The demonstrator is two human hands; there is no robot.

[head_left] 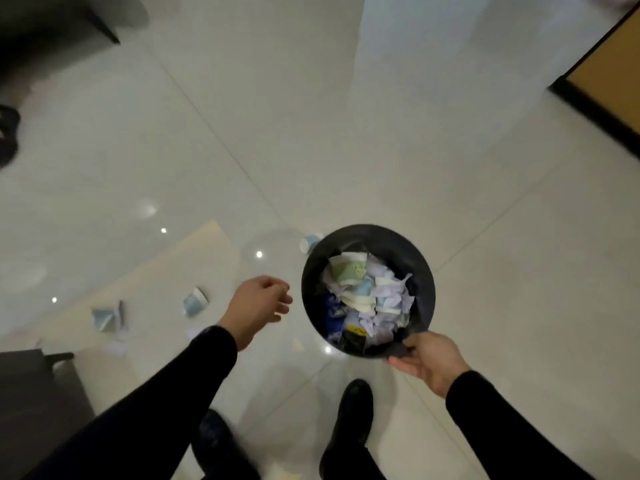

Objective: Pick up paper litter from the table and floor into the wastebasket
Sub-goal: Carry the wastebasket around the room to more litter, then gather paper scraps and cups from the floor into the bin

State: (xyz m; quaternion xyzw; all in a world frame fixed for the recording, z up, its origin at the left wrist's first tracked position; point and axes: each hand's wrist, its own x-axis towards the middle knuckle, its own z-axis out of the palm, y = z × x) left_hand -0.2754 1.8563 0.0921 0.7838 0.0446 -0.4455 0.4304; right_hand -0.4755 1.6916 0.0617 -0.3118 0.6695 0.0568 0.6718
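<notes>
**Wastebasket held over a littered tile floor**

Wastebasket (368, 291), black and round, sits at centre right of the frame above glossy pale floor tiles (381, 150). Three paper cups (195, 301) lie on the floor (one (310, 241) touches the basket's upper-left rim). Crumpled papers and cups fill it. The right hand (424, 362) clamps its lower rim; the left hand (258, 306) hangs loosely curled, empty.

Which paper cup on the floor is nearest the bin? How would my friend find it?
Find the round black wastebasket that the right hand holds by its rim. A crushed blue-and-white paper cup lies on the tile floor by its far left edge. The other two blue cups lie farther left, beyond the left hand.
</notes>
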